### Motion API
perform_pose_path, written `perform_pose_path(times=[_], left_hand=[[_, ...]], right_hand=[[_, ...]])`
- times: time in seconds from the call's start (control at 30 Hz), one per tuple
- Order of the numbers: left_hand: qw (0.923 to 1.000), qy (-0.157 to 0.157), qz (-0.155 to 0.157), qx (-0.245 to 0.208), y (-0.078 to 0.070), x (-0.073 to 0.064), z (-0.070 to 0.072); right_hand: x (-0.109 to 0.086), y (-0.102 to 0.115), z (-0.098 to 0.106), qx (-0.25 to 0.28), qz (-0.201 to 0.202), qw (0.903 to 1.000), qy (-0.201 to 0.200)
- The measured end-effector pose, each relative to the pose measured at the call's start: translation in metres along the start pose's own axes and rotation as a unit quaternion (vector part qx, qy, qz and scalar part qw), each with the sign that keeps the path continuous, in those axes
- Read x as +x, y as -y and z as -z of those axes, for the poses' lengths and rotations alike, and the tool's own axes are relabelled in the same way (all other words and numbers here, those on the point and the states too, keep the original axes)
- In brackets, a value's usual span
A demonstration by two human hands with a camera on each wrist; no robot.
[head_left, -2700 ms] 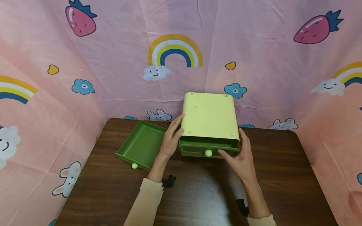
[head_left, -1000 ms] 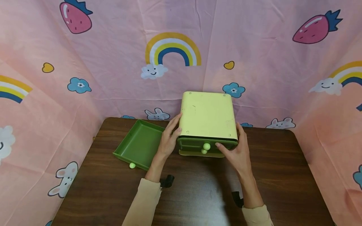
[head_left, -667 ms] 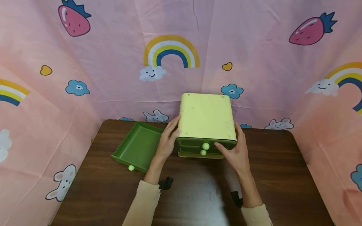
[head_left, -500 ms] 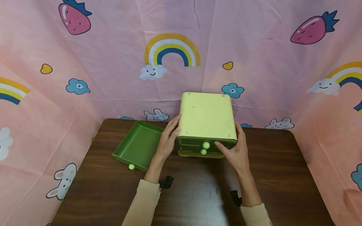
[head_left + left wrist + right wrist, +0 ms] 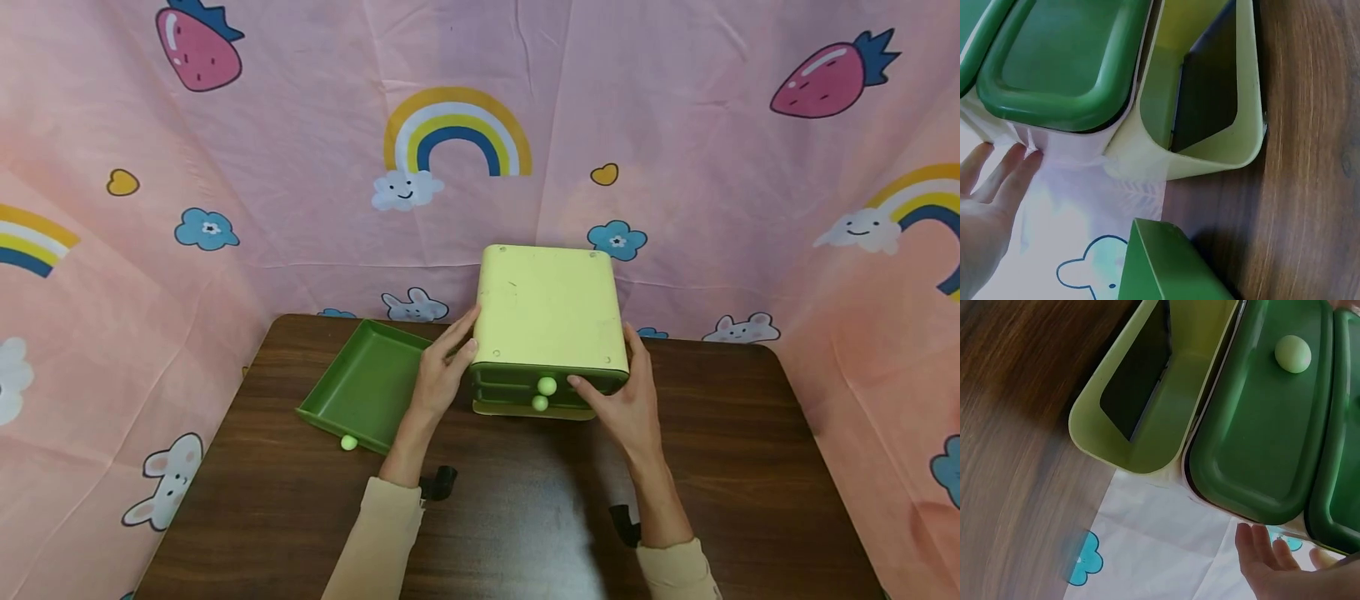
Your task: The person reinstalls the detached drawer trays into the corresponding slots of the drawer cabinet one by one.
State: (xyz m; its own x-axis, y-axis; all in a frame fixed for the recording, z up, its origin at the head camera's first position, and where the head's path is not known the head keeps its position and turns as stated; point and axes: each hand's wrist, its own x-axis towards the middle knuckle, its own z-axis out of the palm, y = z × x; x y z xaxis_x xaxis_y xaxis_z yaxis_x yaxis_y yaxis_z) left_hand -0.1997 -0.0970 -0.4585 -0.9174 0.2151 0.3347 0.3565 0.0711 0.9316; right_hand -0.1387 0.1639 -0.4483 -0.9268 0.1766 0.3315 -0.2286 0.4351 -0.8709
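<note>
From the head: bracing the yellow cabinet on the tabletop between left hand and right hand, with fingers spread wide, likely for steadiness; touching the top drawer with the right thumb, perhaps to keep it in. Lying flat beside the left hand, presumably out of the way: a loose drawer.

From the left wrist: touching the cabinet's side with nearly straight fingers, higher than the open bottom slot.

From the right wrist: touching the opposite side, as if to counter the left hand; showing the middle drawer seated.
</note>
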Motion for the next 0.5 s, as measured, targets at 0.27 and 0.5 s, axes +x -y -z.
perform_pose_path(times=[0.27, 0.5], left_hand=[[0.9997, -0.02, -0.009, -0.013, 0.002, 0.0, -0.002], [0.9998, -0.011, -0.019, 0.005, 0.003, -0.001, -0.003]], right_hand=[[0.001, -0.013, -0.004, -0.005, 0.003, 0.9998, -0.021], [0.002, -0.031, -0.007, -0.006, 0.01, 0.9996, -0.024]])
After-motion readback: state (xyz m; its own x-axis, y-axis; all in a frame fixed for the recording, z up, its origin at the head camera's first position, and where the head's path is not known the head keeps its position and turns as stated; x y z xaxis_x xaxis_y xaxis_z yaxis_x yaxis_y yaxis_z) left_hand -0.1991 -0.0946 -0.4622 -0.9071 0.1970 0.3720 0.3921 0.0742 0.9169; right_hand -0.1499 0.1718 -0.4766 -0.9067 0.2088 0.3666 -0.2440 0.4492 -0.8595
